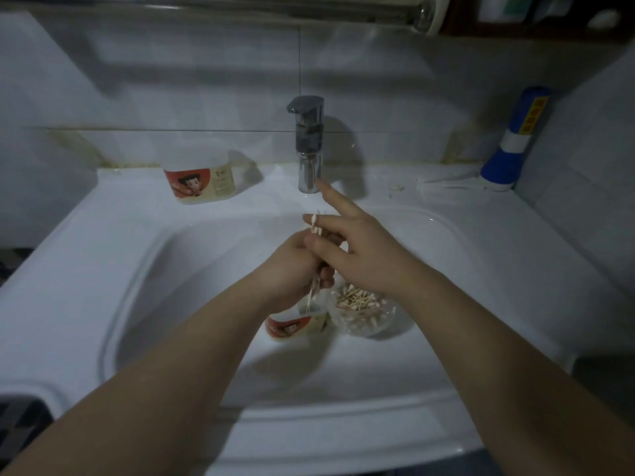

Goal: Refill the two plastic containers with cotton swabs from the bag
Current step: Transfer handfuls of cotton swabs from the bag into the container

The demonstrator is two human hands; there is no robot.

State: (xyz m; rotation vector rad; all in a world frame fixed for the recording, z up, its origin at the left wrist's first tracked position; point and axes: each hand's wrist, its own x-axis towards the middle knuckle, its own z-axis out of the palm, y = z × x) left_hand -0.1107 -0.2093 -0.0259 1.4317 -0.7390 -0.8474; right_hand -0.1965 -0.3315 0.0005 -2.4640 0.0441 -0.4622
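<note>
Two plastic containers show in the white sink point(103, 255). The first container point(201, 182), with a red cartoon label, stands on the ledge at the upper left of centre, well apart from the hands. Right of it, one chrome tap point(309, 149) rises at the back.

At mid-frame the left hand point(292, 269) is clenched round one bundle of cotton swabs point(314, 225), which runs upright through the fist, with tips showing above and below. Directly under that hand, in the basin, sits the second container point(292, 326), partly hidden by the wrist. Its lower swab ends hang just over it.

Just beside this container, to the right, lies one clear bag point(360, 314) holding many loose swabs, too many to count.

The right hand point(360, 255) crosses above the bag. Its thumb and a finger pinch the upper part of the same bundle, while the forefinger points straight toward the tap.

At the far upper right, one blue and white bottle point(512, 146) leans in the corner.
</note>
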